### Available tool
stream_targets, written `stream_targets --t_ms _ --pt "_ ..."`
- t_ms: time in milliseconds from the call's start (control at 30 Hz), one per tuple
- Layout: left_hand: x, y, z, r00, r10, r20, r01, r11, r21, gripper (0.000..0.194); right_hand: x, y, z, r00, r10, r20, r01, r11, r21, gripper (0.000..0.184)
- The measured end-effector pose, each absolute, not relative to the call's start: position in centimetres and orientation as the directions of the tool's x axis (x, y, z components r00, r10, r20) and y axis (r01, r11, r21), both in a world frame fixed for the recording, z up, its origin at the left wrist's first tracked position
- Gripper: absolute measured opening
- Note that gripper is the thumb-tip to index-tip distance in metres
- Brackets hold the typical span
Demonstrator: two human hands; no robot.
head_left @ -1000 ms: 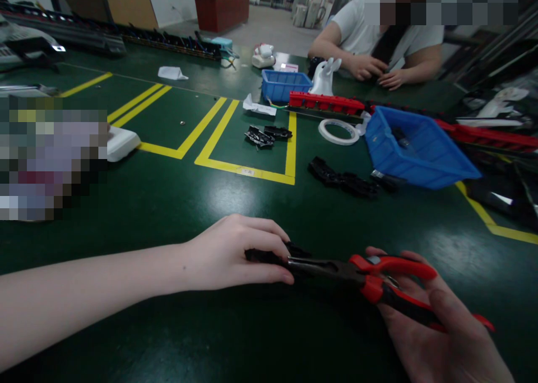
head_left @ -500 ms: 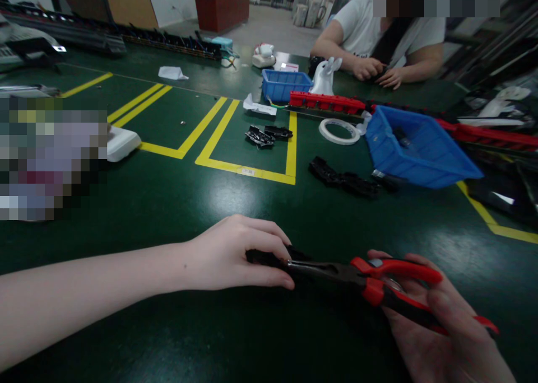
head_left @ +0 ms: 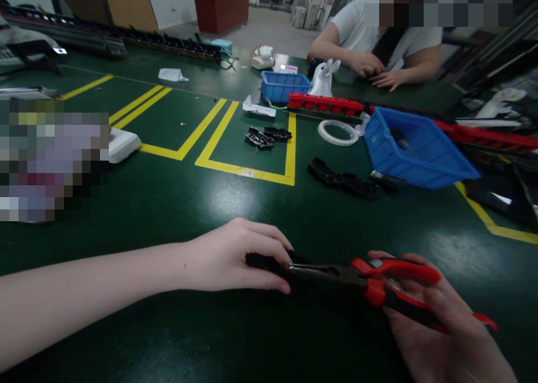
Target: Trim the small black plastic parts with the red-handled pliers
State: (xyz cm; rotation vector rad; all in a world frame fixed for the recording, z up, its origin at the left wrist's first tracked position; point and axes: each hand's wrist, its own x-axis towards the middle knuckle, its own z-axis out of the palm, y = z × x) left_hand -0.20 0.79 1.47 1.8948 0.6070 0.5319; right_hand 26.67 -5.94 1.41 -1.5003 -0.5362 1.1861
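Note:
My left hand is closed around a small black part low over the green table, its fingers hiding most of it. In my right hand is a pair of needle-nose pliers with red and black handles. The pliers' tips meet the black part beside my left fingertips; whether they grip a tiny piece there I cannot tell. Further forward, more black plastic parts lie on the table, and several similar black pieces rest inside a yellow-taped rectangle.
A blue bin stands at right, beside a roll of white tape. Behind are a smaller blue bin, a white rabbit figure and a long red strip. Across the table a person's hands handle something dark.
Both hands keep nearly the same place. The pliers' tips have shifted very slightly at the black part, and my left fingers have moved a little. The co-worker's hands have shifted slightly.

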Motion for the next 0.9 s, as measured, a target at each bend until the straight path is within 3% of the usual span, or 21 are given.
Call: stream_targets --t_ms 300,900 --pt "-0.1 0.7 1.5 0.766 0.636 0.094 0.185 -0.358 0.915 0.014 26.7 -5.6 1.0 0.392 0.849 -0.356 -0.255 -0.272 -0.928 0.052" --pt "-0.1 0.6 1.7 0.686 0.714 0.140 0.196 -0.366 0.910 0.012 26.4 -5.8 1.3 0.429 0.842 -0.325 -0.250 -0.235 -0.939 0.051"
